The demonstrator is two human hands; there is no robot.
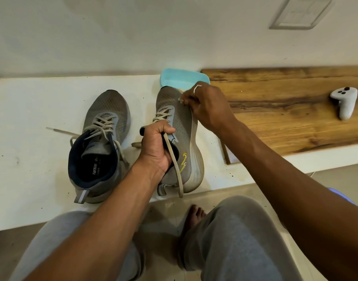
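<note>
Two grey mesh running shoes stand on a white table [28, 122]. The left shoe [101, 142] lies flat with its dark collar toward me and its laces loose. My left hand [156, 147] grips the collar and tongue of the right shoe [183, 126], which is tilted onto its side, a lace hanging over my fingers. My right hand [206, 106], a ring on one finger, pinches something small and pale against the toe side of that shoe; what it is I cannot tell.
A light blue tray [182, 78] sits behind the right shoe's toe. A wooden board [291, 110] covers the table's right part, with a white game controller [345, 102] on it. My knees and a bare foot are below the table's front edge.
</note>
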